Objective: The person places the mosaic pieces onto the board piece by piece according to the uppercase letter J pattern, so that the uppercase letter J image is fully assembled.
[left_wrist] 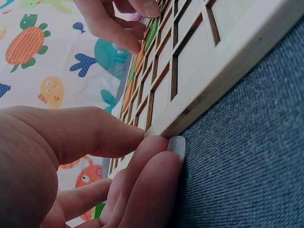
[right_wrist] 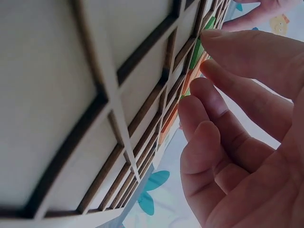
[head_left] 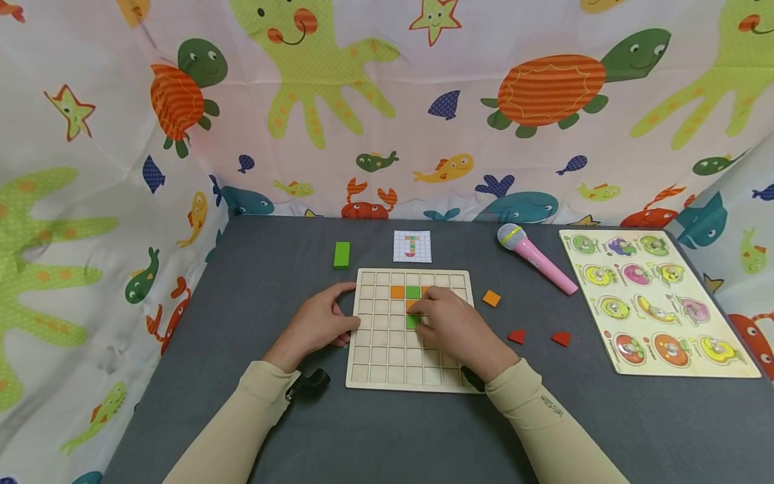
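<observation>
A light wooden grid board [head_left: 381, 363] lies on the dark tabletop. My left hand [head_left: 316, 321] is at its left edge, and in the left wrist view the thumb and a finger [left_wrist: 154, 178] pinch the rim. Over the board's upper right is my right hand [head_left: 456, 329], fingertips on the coloured tiles. A top row shows an orange tile [head_left: 397, 292], a green tile [head_left: 413, 292] and another orange one partly covered by the hand. Below are an orange tile [head_left: 410, 306] and a green tile [right_wrist: 195, 53], which the right thumb touches.
Behind the board are a green block [head_left: 341, 255] and a small pattern card [head_left: 412, 247]. To its right lie an orange tile [head_left: 492, 298], two red quarter-round pieces [head_left: 517, 337], a pink toy microphone [head_left: 538, 259] and a fruit puzzle board [head_left: 659, 302]. A printed curtain [head_left: 387, 81] surrounds the table.
</observation>
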